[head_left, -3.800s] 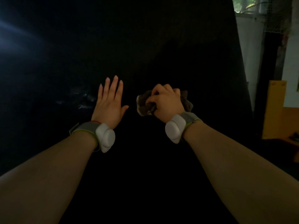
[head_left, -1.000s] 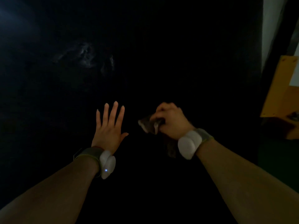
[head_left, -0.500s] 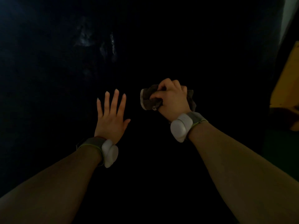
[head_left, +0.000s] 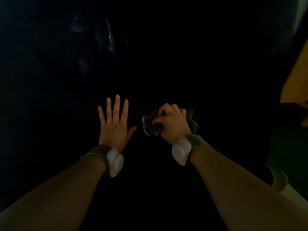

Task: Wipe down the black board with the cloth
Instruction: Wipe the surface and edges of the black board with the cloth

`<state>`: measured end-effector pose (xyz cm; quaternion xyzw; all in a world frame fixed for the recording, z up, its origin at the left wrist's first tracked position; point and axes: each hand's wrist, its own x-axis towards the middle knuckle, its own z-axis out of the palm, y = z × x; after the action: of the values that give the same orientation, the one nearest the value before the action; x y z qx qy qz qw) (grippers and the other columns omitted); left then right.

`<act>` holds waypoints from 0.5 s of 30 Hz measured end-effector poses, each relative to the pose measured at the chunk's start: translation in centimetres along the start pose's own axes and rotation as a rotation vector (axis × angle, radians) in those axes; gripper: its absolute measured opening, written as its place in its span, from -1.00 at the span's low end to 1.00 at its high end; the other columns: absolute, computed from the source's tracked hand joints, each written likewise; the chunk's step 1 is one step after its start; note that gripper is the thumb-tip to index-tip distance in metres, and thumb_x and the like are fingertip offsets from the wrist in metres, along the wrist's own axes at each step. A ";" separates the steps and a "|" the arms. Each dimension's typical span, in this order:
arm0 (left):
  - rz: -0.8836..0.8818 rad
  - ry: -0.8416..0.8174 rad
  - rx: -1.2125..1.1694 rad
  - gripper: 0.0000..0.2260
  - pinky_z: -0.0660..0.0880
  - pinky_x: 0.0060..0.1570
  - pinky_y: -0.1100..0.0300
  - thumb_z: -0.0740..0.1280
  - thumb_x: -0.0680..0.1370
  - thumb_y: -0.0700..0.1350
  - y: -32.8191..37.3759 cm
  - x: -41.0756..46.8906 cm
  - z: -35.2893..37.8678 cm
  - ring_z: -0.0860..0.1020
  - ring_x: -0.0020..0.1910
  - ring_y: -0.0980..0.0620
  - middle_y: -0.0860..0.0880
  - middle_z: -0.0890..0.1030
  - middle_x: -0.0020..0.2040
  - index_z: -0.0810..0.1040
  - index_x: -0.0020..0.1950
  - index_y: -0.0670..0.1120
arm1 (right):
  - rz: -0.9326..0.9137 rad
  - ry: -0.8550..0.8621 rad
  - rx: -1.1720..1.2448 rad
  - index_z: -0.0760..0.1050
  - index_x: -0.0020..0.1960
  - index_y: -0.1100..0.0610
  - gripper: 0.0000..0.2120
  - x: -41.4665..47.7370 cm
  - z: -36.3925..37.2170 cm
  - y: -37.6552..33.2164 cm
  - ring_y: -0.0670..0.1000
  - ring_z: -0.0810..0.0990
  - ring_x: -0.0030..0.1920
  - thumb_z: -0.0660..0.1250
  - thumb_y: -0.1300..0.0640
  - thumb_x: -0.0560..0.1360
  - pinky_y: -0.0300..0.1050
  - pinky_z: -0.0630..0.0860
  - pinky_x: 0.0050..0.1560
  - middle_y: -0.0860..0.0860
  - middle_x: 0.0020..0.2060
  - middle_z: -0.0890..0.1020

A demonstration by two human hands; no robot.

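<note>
Two bare forearms are reaching forward from the bottom edge, each wearing a grey band with a white pod at the wrist: left band [head_left: 115,161], right band [head_left: 180,152]. The left hand [head_left: 115,125] is lying flat against the board [head_left: 191,60], fingers straight and slightly spread, thumb out to the side, holding nothing. Just beside it, not touching, the right hand [head_left: 174,124] is curling tight round the cloth [head_left: 150,126]. The cloth is a crumpled grey-brown wad, sticking out on both sides of the fist and sitting against the board. The board is filling nearly the whole view, black and dim. Pale smears [head_left: 108,36] are showing on it well above the left hand. A yellow panel [head_left: 296,80] is standing past its right edge
</note>
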<state>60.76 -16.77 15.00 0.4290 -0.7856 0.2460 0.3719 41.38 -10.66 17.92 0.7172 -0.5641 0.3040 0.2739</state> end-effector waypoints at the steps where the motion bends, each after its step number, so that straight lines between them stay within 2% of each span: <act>1: 0.002 -0.012 0.008 -0.12 -0.07 0.35 -0.33 0.46 0.38 0.07 -0.1 -0.2 0.2 0.01 0.46 -0.36 -0.31 0.07 0.51 0.05 0.52 -0.19 | 0.002 -0.029 0.005 0.65 -0.25 -0.12 -0.80 -0.6 0.3 -0.2 0.03 0.31 -0.05 0.57 0.10 0.19 0.00 0.36 -0.01 0.00 -0.16 0.60; 3: 0.013 -0.024 0.024 -0.07 -0.09 0.35 -0.33 0.48 0.37 0.08 -0.4 0.0 0.4 -0.05 0.47 -0.34 -0.30 0.00 0.51 -0.01 0.53 -0.19 | -0.026 -0.079 0.015 0.65 -0.32 -0.12 -0.82 -1.6 0.4 -0.5 0.01 0.29 -0.09 0.55 0.13 0.17 -0.03 0.46 -0.07 -0.01 -0.21 0.62; 5: 0.020 -0.049 0.027 -0.03 -0.12 0.36 -0.34 0.48 0.37 0.08 -0.5 0.0 0.6 -0.12 0.46 -0.31 -0.26 -0.10 0.50 -0.09 0.52 -0.18 | -0.022 -0.163 0.038 0.68 -0.28 -0.07 -0.83 -2.2 -0.4 -0.7 0.03 0.30 -0.05 0.57 0.17 0.22 0.05 0.51 -0.02 0.04 -0.15 0.64; 6: 0.018 -0.055 0.031 -0.02 -0.13 0.36 -0.34 0.48 0.37 0.09 -0.5 0.0 0.7 -0.13 0.46 -0.31 -0.25 -0.13 0.49 -0.12 0.52 -0.17 | 0.000 -0.248 0.042 0.69 -0.16 -0.05 -0.82 -2.1 -1.1 -0.8 0.06 0.32 0.04 0.55 0.19 0.30 0.06 0.45 0.09 0.07 -0.03 0.62; 7: 0.016 -0.049 0.034 -0.01 -0.14 0.36 -0.33 0.48 0.37 0.09 -0.5 -0.1 0.9 -0.13 0.46 -0.31 -0.25 -0.13 0.49 -0.13 0.52 -0.16 | 0.009 -0.325 0.034 0.66 0.01 -0.03 -0.80 -1.8 -2.0 -0.7 0.10 0.33 0.15 0.46 0.17 0.41 0.01 0.29 0.20 0.08 0.11 0.55; 8: 0.015 -0.046 0.028 -0.01 -0.14 0.35 -0.33 0.47 0.37 0.09 -0.6 -0.1 1.0 -0.13 0.46 -0.31 -0.25 -0.12 0.49 -0.13 0.52 -0.15 | 0.013 -0.353 0.044 0.62 0.12 -0.01 -0.78 -1.5 -3.1 -0.5 0.15 0.33 0.23 0.37 0.14 0.49 -0.04 0.16 0.22 0.09 0.20 0.49; 9: 0.016 -0.045 0.022 -0.03 -0.16 0.36 -0.32 0.45 0.37 0.11 -0.7 -0.1 1.2 -0.12 0.47 -0.31 -0.25 -0.10 0.50 -0.12 0.53 -0.14 | 0.021 -0.310 0.073 0.60 0.16 0.04 -0.77 -1.0 -4.0 -0.5 0.23 0.35 0.24 0.34 0.15 0.52 -0.04 0.11 0.20 0.13 0.22 0.47; 12: 0.015 -0.050 0.031 -0.07 -0.19 0.37 -0.28 0.40 0.38 0.16 -0.8 -0.1 1.6 -0.07 0.48 -0.33 -0.29 -0.01 0.52 -0.06 0.54 -0.14 | 0.081 -0.003 0.100 0.64 0.08 0.16 -0.78 1.0 -5.9 -0.7 0.40 0.45 0.13 0.39 0.23 0.44 0.19 0.27 0.12 0.28 0.11 0.54; 13: 0.019 -0.045 0.044 -0.08 -0.21 0.38 -0.26 0.38 0.38 0.18 -0.9 -0.1 1.8 -0.05 0.47 -0.34 -0.30 0.02 0.52 -0.04 0.54 -0.14 | 0.108 0.040 0.078 0.63 0.11 0.14 -0.77 1.6 -5.9 -0.8 0.39 0.43 0.17 0.38 0.21 0.46 0.21 0.27 0.14 0.27 0.15 0.52; 15: 0.029 -0.028 0.061 -0.08 -0.24 0.38 -0.22 0.37 0.37 0.19 -0.9 -0.3 2.0 -0.05 0.47 -0.33 -0.29 0.01 0.52 -0.02 0.54 -0.14 | 0.170 -0.048 -0.016 0.52 0.28 0.00 -0.71 1.9 -5.2 -0.8 0.27 0.29 0.34 0.28 0.07 0.57 0.12 0.15 0.29 0.16 0.32 0.40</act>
<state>60.91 -18.55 13.64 0.4321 -0.7889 0.2692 0.3442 41.82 -7.82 22.75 0.6717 -0.6317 0.3044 0.2390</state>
